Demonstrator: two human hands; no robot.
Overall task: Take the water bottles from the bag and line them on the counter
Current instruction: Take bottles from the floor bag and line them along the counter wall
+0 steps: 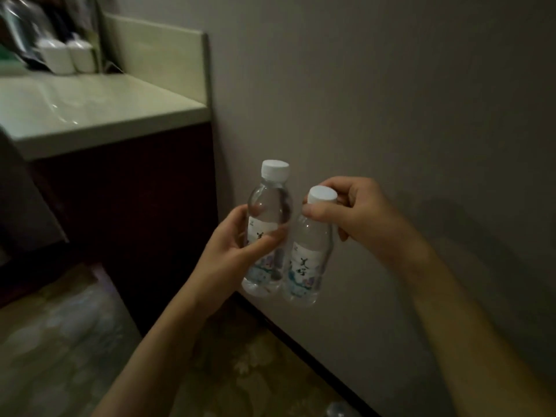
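Bottles look full, smooth and likely slippery: left hand (237, 245) wraps one bottle's waist (268, 224), right hand (349, 212) pinches the other bottle (307, 260) below its cap; counter (99, 115) lies at ten o'clock.

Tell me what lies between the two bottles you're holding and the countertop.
In the head view, nothing: the left bottle and right bottle hang beside the wall, with only the dark cabinet front between them and the countertop.
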